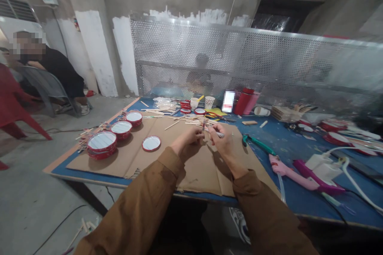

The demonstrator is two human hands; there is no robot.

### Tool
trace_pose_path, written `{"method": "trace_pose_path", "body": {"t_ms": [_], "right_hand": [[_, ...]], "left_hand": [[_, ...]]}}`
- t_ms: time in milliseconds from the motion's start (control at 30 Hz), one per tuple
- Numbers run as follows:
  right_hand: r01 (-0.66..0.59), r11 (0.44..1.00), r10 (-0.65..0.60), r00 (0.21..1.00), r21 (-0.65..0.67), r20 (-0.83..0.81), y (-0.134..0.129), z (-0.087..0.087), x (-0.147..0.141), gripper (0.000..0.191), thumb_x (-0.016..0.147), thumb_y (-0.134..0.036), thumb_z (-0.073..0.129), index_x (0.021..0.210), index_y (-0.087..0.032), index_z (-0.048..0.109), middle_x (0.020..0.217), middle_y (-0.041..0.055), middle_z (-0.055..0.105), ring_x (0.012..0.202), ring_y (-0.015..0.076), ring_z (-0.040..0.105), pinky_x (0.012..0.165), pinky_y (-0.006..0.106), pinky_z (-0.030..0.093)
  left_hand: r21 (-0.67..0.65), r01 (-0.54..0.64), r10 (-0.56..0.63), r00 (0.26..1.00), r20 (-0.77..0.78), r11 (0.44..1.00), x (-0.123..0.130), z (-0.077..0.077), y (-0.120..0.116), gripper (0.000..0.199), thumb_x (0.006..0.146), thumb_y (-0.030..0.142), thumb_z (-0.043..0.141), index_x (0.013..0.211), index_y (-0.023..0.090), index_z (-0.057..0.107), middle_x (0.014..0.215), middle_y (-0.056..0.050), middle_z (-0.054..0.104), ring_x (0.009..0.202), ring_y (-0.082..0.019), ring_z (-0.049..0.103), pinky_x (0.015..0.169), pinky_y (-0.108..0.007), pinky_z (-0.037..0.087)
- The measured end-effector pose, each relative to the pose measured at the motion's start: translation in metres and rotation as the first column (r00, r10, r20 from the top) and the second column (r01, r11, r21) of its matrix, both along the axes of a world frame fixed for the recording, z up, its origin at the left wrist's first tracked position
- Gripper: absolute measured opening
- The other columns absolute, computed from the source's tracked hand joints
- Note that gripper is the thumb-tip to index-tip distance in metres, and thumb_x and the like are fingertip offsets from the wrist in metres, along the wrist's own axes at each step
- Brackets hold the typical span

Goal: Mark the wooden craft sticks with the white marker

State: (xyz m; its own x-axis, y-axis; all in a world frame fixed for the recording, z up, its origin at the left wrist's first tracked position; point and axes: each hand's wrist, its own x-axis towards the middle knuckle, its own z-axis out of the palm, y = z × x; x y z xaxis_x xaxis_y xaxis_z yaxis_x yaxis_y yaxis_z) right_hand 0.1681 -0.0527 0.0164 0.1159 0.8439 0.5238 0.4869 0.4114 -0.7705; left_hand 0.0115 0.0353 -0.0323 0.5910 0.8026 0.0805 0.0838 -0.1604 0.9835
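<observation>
Small stick (203, 125), red-marked and nearly upright, is pinched in my left hand (188, 140), just in front of my chest. My right hand (223, 142) is closed around a slim silver pen-like tool (220, 134), its tip angled toward the stick; I seem to hold the two close together for fine work. My hands hover over a cardboard sheet (197, 175), probably laid there to shield the blue tabletop (287, 155). Just beyond my hands lie loose craft sticks (191, 121). Left of my left hand, stacked red-rimmed round tins (101, 145) sit within reach. Right of my right hand lie green-handled pliers (257, 144) and a pink glue gun (302, 179).
</observation>
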Motion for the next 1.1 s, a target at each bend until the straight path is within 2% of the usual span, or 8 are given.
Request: {"method": "trace_pose_path", "body": {"t_ms": [233,367,500,700,900,1100], "right_hand": [[0.002,1.0,-0.002,1.0,0.019,-0.003,0.0,0.0004,0.0002,0.054,0.095,-0.079,0.063,0.074,-0.029,0.056,0.053,-0.0016,0.057,0.053,0.0189,0.055,0.053,0.031,0.044],[0.002,1.0,-0.002,1.0,-0.008,-0.005,-0.0004,0.0007,0.0004,0.051,0.094,-0.077,0.063,0.075,-0.03,0.057,0.052,-0.0025,0.055,0.051,0.0184,0.052,0.051,0.031,0.042],[0.014,1.0,-0.014,1.0,-0.004,-0.023,-0.0021,0.0032,-0.0005,0.053,0.093,-0.079,0.062,0.075,-0.03,0.057,0.052,-0.0026,0.056,0.051,0.018,0.052,0.052,0.03,0.041],[-0.001,1.0,0.001,0.999,0.013,-0.038,-0.0045,0.0063,-0.0031,0.054,0.093,-0.082,0.063,0.077,-0.03,0.056,0.054,-0.0008,0.058,0.053,0.0198,0.055,0.052,0.031,0.043],[-0.015,1.0,0.015,1.0,0.008,-0.019,-0.0017,0.0024,-0.003,0.05,0.092,-0.077,0.063,0.077,-0.03,0.058,0.055,-0.0012,0.057,0.057,0.0201,0.056,0.053,0.031,0.044],[-0.019,1.0,0.019,1.0,-0.001,-0.023,-0.0004,0.0,-0.0005,0.046,0.093,-0.073,0.063,0.079,-0.029,0.059,0.057,-0.0024,0.057,0.058,0.0192,0.056,0.053,0.029,0.045]], "left_hand": [[-0.017,0.01,-0.01,1.0,0.029,1.0,-0.0001,0.008,-0.0073,0.027,0.088,0.024,0.08,0.071,0.018,0.061,0.057,0.0,0.06,0.055,-0.011,0.055,0.058,-0.023,0.042],[-0.027,-0.024,0.024,1.0,0.001,0.999,0.0012,0.0101,-0.0091,0.026,0.09,0.019,0.076,0.069,0.018,0.06,0.056,0.0,0.059,0.054,-0.011,0.054,0.059,-0.023,0.042],[-0.012,-0.031,0.031,1.0,-0.003,0.999,0.0004,0.0091,-0.0087,0.024,0.088,0.018,0.074,0.069,0.018,0.059,0.057,-0.001,0.059,0.055,-0.011,0.054,0.058,-0.022,0.04],[-0.021,0.028,-0.027,0.998,0.057,0.999,-0.0004,0.0059,-0.0065,0.033,0.084,0.027,0.087,0.069,0.018,0.058,0.056,0.002,0.058,0.054,-0.009,0.051,0.055,-0.02,0.037],[-0.034,-0.031,0.03,0.999,-0.028,0.999,0.0005,0.0079,-0.0073,0.028,0.088,0.022,0.08,0.07,0.018,0.059,0.057,0.0,0.059,0.054,-0.011,0.052,0.056,-0.023,0.038],[-0.022,-0.005,0.005,1.0,0.0,1.0,-0.0008,0.0049,-0.0051,0.025,0.086,0.024,0.078,0.071,0.018,0.06,0.057,0.0,0.061,0.054,-0.011,0.055,0.055,-0.021,0.04]]}}
